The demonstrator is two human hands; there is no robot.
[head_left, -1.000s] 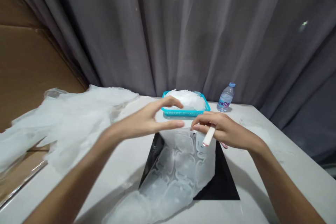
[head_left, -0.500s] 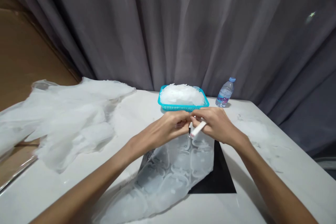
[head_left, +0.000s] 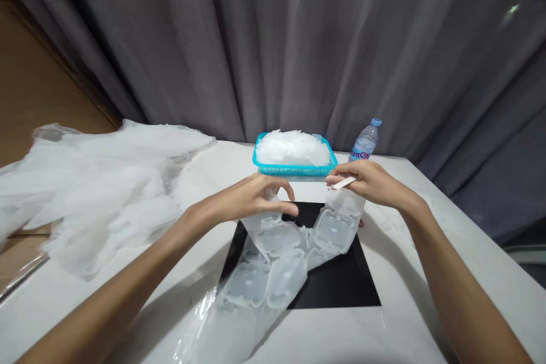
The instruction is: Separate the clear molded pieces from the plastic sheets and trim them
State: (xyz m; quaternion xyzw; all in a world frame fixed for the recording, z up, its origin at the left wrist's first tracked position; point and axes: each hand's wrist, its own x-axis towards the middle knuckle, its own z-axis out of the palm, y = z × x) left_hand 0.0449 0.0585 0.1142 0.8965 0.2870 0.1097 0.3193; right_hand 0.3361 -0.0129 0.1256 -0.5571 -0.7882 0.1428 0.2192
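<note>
My left hand (head_left: 264, 196) is around the upper left part of a translucent plastic sheet (head_left: 285, 267) with rounded, moulded-looking panels. Its thumb and forefinger stand apart; the other fingers are hidden, with the sheet running up into the palm. My right hand (head_left: 362, 179) is closed on the sheet's upper right part and also holds a slim white stick-like piece (head_left: 343, 183). Between the hands the sheet's upper part parts in a V. Below, it runs down over a black mat (head_left: 336, 290) toward the lower left.
A turquoise basket (head_left: 294, 170) heaped with white flaky pieces (head_left: 292, 148) stands behind the hands. To its right is a water bottle (head_left: 367, 139). A large pile of filmy white plastic (head_left: 106, 182) covers the left of the white table (head_left: 409, 330). Grey curtains (head_left: 273, 57) hang behind.
My hands were together at the sheet's top edge and have moved apart, left and right. The upper part of the sheet now spreads into a V between them.
</note>
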